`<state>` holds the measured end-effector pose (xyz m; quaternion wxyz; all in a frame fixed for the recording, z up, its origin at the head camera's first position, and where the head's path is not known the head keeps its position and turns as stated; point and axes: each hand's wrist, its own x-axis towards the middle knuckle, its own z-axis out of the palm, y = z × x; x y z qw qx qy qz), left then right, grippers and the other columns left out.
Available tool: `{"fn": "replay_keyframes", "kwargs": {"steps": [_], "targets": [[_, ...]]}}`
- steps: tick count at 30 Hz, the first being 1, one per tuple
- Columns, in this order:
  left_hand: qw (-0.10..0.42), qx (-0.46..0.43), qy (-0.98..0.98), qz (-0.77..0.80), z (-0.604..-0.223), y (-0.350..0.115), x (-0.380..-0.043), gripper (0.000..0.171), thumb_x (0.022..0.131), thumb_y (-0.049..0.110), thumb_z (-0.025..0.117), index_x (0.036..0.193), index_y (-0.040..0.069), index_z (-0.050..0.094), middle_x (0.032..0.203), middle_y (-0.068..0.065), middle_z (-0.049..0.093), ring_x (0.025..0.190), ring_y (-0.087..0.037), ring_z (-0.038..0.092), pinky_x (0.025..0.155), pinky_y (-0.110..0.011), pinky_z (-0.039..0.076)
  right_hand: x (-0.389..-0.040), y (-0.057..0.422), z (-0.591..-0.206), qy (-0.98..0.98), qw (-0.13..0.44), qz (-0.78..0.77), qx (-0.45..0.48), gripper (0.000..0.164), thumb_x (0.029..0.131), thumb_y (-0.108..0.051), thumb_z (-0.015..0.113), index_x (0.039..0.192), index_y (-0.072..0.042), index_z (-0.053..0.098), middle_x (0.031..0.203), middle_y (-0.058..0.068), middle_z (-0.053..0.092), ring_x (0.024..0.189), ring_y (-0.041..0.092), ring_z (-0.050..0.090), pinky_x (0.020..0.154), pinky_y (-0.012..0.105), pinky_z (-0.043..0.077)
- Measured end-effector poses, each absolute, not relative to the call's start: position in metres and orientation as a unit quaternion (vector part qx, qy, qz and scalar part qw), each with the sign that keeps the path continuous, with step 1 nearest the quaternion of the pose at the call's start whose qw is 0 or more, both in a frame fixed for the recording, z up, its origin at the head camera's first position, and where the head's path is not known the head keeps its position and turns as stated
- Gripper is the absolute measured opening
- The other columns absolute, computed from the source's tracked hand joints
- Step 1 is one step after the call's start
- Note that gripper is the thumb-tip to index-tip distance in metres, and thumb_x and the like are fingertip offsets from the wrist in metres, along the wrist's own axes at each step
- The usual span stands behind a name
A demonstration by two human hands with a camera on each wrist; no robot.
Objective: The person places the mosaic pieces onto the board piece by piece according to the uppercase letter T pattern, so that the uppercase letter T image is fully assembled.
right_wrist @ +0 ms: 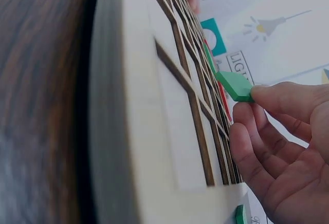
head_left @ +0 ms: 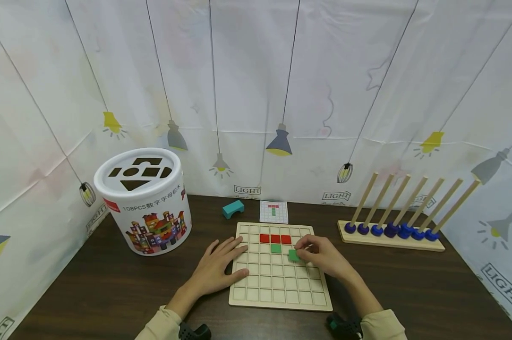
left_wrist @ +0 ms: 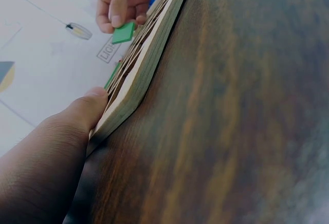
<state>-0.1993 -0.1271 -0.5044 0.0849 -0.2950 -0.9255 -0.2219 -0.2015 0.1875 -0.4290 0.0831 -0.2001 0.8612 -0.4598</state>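
A wooden grid board (head_left: 279, 296) lies on the table. Three red square tiles (head_left: 275, 239) sit in a row in its upper cells, and one green tile (head_left: 276, 248) is directly below the middle red one. My right hand (head_left: 324, 257) pinches another green square tile (head_left: 293, 255) between thumb and finger, over the board's right part; in the right wrist view that tile (right_wrist: 235, 85) is tilted above the grid. My left hand (head_left: 217, 267) rests on the board's left edge with fingers spread, its thumb (left_wrist: 95, 103) on the rim in the left wrist view.
Behind the board lie a small pattern card (head_left: 274, 218) and a teal arch block (head_left: 233, 209). A white block bucket (head_left: 154, 212) stands at left, a peg rack (head_left: 392, 242) with blue rings at right. Another green piece (right_wrist: 240, 215) shows past the board's edge.
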Motion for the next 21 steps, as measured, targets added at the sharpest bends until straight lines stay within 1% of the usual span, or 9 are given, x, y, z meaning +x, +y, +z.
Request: {"fn": "replay_keyframes", "kwargs": {"steps": [2,6,9,14,21], "targets": [[0.084,-0.296,-0.926,-0.220,-0.505,-0.127,-0.200,0.066,0.089,0.064,0.045,0.145,0.030,0.039,0.155,0.004,0.029,0.144,-0.024,0.028,0.114,-0.059,0.015,-0.201,0.184,-0.427,0.862,0.084,-0.457,-0.202,0.017,0.092,-0.009,0.060,0.104,0.003,0.062,0.099,0.020,0.063,0.080,0.026,0.062,0.065,0.029,0.053],[0.080,-0.294,-0.927,-0.217,-0.505,-0.127,-0.199,0.066,0.089,0.065,0.044,0.145,0.031,0.038,0.156,0.004,0.029,0.144,-0.024,0.027,0.115,-0.058,0.015,-0.211,0.186,-0.446,0.858,0.082,-0.462,-0.210,0.016,0.092,-0.013,0.061,0.104,-0.002,0.063,0.100,0.015,0.064,0.079,0.023,0.062,0.064,0.026,0.052],[0.080,-0.292,-0.928,-0.215,-0.505,-0.127,-0.199,0.066,0.089,0.065,0.045,0.145,0.031,0.038,0.156,0.004,0.029,0.144,-0.024,0.027,0.115,-0.058,0.015,-0.214,0.183,-0.450,0.857,0.080,-0.463,-0.213,0.016,0.091,-0.018,0.063,0.103,-0.006,0.064,0.101,0.011,0.064,0.079,0.019,0.062,0.065,0.025,0.052],[0.080,-0.293,-0.928,-0.215,-0.505,-0.127,-0.200,0.066,0.089,0.064,0.046,0.145,0.030,0.039,0.156,0.004,0.029,0.144,-0.024,0.027,0.115,-0.058,0.015,-0.214,0.178,-0.449,0.854,0.076,-0.467,-0.217,0.017,0.091,-0.018,0.063,0.101,-0.005,0.064,0.099,0.011,0.065,0.078,0.020,0.062,0.064,0.027,0.052],[0.081,-0.289,-0.930,-0.211,-0.505,-0.127,-0.200,0.066,0.089,0.065,0.045,0.145,0.031,0.039,0.156,0.005,0.029,0.144,-0.023,0.026,0.115,-0.057,0.015,-0.212,0.167,-0.448,0.857,0.054,-0.459,-0.228,0.015,0.090,-0.016,0.064,0.099,-0.004,0.066,0.096,0.010,0.067,0.080,0.019,0.062,0.066,0.022,0.051]]}}
